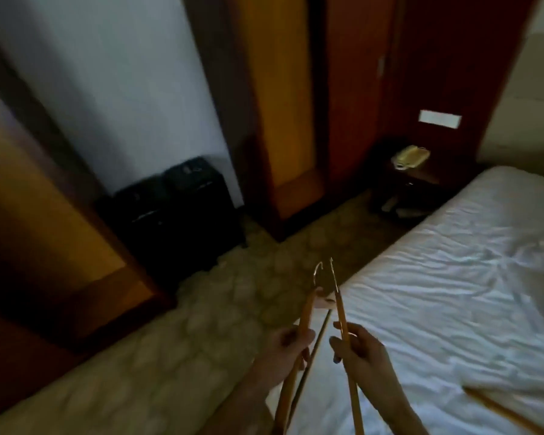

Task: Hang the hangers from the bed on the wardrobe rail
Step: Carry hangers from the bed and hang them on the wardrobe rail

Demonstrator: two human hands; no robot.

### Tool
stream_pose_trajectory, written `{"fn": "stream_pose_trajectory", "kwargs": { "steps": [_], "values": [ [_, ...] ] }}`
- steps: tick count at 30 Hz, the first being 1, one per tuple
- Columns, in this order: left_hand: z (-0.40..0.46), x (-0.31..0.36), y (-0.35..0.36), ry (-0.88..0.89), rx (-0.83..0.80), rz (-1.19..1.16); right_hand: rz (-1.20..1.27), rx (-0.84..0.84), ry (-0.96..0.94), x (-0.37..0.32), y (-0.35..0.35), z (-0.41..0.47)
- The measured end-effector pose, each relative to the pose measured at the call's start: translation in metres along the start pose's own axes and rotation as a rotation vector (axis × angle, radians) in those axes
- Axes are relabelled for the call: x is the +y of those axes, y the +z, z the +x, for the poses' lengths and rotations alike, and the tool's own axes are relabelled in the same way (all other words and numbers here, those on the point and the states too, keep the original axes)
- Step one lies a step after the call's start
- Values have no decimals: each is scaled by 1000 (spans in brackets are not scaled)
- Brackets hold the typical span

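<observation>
Beside the bed (453, 262), facing the wardrobe (283, 105), each hand grips a hanger: left hand (285, 350) on one hanger (305, 315), right hand (363, 350) on another (341, 312). A third (496, 406) lies on the bed. Keep the hooks apart so they don't tangle when carried.

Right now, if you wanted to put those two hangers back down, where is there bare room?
Most of the white bed is bare, from its near edge to the nightstand. Another hanger lies at its lower right. The carpet between bed and wardrobe door is free; black luggage crowds the wall.
</observation>
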State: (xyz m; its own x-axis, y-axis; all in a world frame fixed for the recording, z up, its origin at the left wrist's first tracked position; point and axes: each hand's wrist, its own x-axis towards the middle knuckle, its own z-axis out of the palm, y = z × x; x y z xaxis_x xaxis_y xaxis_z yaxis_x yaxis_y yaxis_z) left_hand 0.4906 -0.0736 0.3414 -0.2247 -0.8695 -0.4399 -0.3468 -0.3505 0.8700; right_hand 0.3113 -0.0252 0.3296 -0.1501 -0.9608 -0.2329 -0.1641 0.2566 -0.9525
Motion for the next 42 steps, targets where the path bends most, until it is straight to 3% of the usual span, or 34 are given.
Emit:
{"fn": "stream_pose_trajectory", "kwargs": {
  "steps": [8,13,18,27,36,42],
  "values": [
    [-74,-28,-214,127,528,-189,5,-327,-152,-127,230,43],
    [-95,-53,-369,152,732,-368,-12,-459,-230,-193,395,59],
    [-111,-65,-520,189,905,-373,-22,-564,-299,-255,539,77],
    [-90,-58,-718,246,983,-367,-42,-656,-378,-351,711,131],
    [15,-32,-880,307,928,-312,-16,-611,-433,-430,844,257],
    [83,27,-1005,354,876,-306,23,-581,-462,-510,920,350]
  ]
}}
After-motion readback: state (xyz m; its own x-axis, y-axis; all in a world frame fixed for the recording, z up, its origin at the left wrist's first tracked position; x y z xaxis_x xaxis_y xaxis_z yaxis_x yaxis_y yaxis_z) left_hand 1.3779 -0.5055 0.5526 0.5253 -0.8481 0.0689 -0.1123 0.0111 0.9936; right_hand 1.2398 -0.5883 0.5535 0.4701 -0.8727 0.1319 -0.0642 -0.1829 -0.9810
